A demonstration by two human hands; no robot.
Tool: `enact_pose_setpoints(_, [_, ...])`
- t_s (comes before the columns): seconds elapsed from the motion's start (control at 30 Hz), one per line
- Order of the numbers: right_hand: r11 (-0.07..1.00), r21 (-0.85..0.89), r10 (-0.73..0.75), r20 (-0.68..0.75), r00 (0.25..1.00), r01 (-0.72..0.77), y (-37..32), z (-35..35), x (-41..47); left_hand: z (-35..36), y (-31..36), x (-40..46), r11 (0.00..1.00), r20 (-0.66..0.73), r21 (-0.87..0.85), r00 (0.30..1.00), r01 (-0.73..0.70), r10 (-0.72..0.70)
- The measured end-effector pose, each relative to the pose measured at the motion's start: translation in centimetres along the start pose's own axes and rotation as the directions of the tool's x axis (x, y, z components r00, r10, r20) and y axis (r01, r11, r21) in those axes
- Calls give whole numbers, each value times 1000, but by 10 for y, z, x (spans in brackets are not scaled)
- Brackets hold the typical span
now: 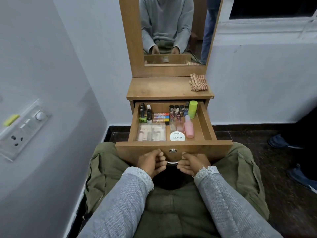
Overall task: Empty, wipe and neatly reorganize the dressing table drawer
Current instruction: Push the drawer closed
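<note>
Inside open drawer (202, 124), cosmetic bottles (188, 128) in rows; both hands' grip curled round handle (172, 163)

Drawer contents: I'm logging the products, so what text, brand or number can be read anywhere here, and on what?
"zudio" on the round white lid at the front of the drawer.
"NAIL POLISH" on the same lid, below the brand; a smaller line under it is too small to read.
The green nail polish bottle bears dark marks, too blurred to read.
Labels on the other bottles and the clear packets: unreadable.
</note>
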State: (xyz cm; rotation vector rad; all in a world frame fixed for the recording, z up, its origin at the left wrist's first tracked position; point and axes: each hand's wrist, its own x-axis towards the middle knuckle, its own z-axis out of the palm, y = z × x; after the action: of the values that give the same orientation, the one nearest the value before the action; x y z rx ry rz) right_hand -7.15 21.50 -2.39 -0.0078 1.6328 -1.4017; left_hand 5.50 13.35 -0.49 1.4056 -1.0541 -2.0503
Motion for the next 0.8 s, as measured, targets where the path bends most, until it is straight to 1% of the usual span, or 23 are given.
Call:
enact_pose_setpoints(0.07, [1000, 7, 6, -32, 999, -6, 5, 0, 6, 0, -9, 7, 999, -39, -5, 998, 54, -54])
enact_pose_setpoints(0.17, [999, 28, 36, -69, 997, -34, 12, -4, 13, 1, -15, 15, 995, -82, -8, 992, 99, -99])
enact_pose_setpoints(0.33, [982, 147, 116, 7, 993, -116, 14, -6, 14, 3, -22, 20, 989, -63, -5, 987, 146, -146])
enact_pose_setpoints(0.4, [976, 193, 96, 28, 995, -100, 14, -4, 13, 4, -21, 20, 989, -41, -1, 988, 146, -146])
enact_pose_setpoints(0.5, [970, 235, 58, 15, 998, -60, 14, -2, 12, 4, -21, 21, 992, -24, -20, 992, 122, -122])
enact_pose_setpoints(0.63, [966, 257, 32, 17, 999, -36, 12, 0, 16, 5, -19, 27, 995, -25, -28, 995, 98, -99])
enact_pose_setpoints(0.8, [969, 245, 4, 42, 999, -14, 4, 3, 32, 9, -13, 44, 997, -48, -27, 996, 76, -78])
